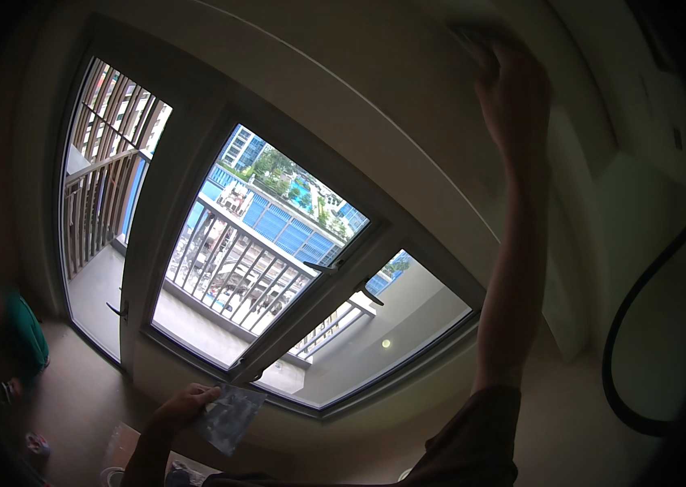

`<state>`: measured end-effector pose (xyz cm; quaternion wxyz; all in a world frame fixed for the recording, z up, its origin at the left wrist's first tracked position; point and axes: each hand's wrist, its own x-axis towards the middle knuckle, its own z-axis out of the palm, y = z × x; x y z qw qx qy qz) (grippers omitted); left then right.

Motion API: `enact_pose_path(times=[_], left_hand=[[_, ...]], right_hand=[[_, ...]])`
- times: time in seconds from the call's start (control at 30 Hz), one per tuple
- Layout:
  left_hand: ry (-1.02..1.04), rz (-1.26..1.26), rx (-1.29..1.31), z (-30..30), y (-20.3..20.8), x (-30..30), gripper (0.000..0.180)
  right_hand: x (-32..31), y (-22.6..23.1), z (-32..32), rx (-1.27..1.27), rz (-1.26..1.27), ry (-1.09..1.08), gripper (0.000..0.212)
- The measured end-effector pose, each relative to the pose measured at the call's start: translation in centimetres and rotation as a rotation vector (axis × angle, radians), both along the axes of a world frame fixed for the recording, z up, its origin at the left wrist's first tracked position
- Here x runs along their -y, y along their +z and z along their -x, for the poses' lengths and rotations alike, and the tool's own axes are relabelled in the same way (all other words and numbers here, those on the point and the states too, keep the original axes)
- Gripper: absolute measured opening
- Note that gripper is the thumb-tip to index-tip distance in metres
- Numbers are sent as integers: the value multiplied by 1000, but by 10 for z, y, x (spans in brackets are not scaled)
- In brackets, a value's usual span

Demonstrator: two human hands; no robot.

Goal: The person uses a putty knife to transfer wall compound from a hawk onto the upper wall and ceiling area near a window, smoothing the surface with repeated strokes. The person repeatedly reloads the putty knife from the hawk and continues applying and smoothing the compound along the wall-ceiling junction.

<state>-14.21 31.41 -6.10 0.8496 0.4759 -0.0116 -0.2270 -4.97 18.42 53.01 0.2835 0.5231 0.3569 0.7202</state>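
Low and left of centre, my left hand pinches a small clear plastic bag by its upper corner. The bag hangs below the window sill, and its contents are too dim to name. High on the right, my right arm is stretched up and my right hand is at the pale wall above the windows. Its fingers look closed at the tips. A dark, blurred shape shows there; I cannot make out what it is.
Framed windows with handles and a glazed door face a railed balcony. A thick black cable loops at the right. Someone in green is at the far left. An opened cardboard box sits below my left arm.
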Motion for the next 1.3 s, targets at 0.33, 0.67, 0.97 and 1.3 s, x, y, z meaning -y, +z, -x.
enact_pose_path(times=[0.33,0.67,0.97,1.3], left_hand=[[-39,-144,1,-18,-7,-7,33],[30,-65,7,-9,20,-15,35],[94,-110,76,-3,14,-21,36],[90,-31,30,7,10,-14,35]], right_hand=[[-7,-49,-36,-34,-139,-40,23],[-7,-77,-23,-153,-122,12,30],[-23,-41,-4,-82,-178,32,29],[-25,-44,-29,7,-126,-54,18]])
